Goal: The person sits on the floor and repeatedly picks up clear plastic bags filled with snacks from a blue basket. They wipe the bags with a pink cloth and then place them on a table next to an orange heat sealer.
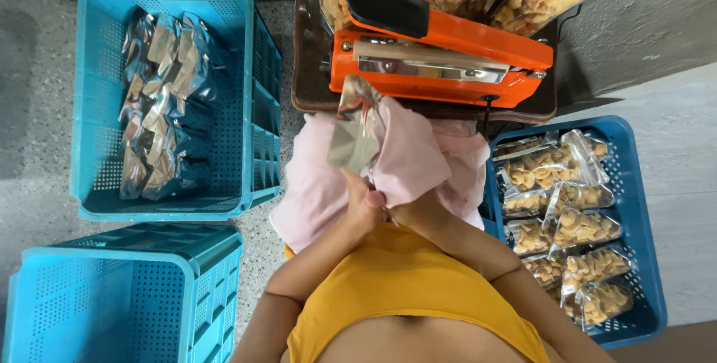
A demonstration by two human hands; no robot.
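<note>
The left hand (364, 202) grips the bottom of a foil pouch (355, 124), which stands over the pink cloth (418, 157) just below the orange sealer (441, 53). The right hand (412, 213) is mostly hidden behind the left, so I cannot tell how its fingers are. The pouch content is not visible.

Silver pouch (354, 125), upright, in hand
</note>
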